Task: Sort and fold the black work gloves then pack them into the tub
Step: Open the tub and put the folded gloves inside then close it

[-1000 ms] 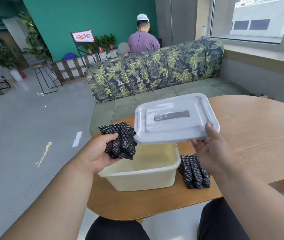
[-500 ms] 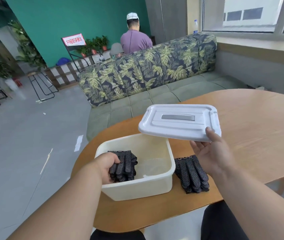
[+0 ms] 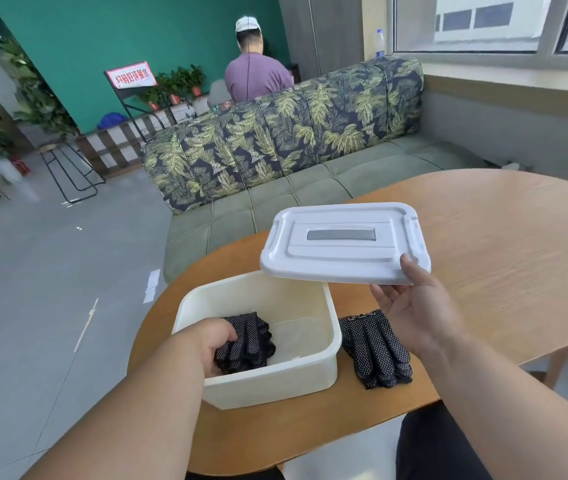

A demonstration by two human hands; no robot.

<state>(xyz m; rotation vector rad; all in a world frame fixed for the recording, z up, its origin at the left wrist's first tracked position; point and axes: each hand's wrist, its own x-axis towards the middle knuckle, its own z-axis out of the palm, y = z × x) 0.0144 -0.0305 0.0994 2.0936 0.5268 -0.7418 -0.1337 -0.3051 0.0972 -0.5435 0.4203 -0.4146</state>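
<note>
While hands hold them, one lid (image 3: 341,244), one tub (image 3: 313,379), two glove bundles

Two glove bundles (image 3: 246,342) (image 3: 376,351), one tub (image 3: 275,382), one lid (image 3: 341,244).

Our left forearm reaches forward and down, and our left hand (image 3: 215,344) curls its fingers around a folded pair of gloves (image 3: 246,344), wrist bent downward. Our right arm extends forward from the lower right, and our right hand (image 3: 417,313) is raised palm-up, thumb on top of the lid (image 3: 341,244) and fingers beneath its near edge.
</note>
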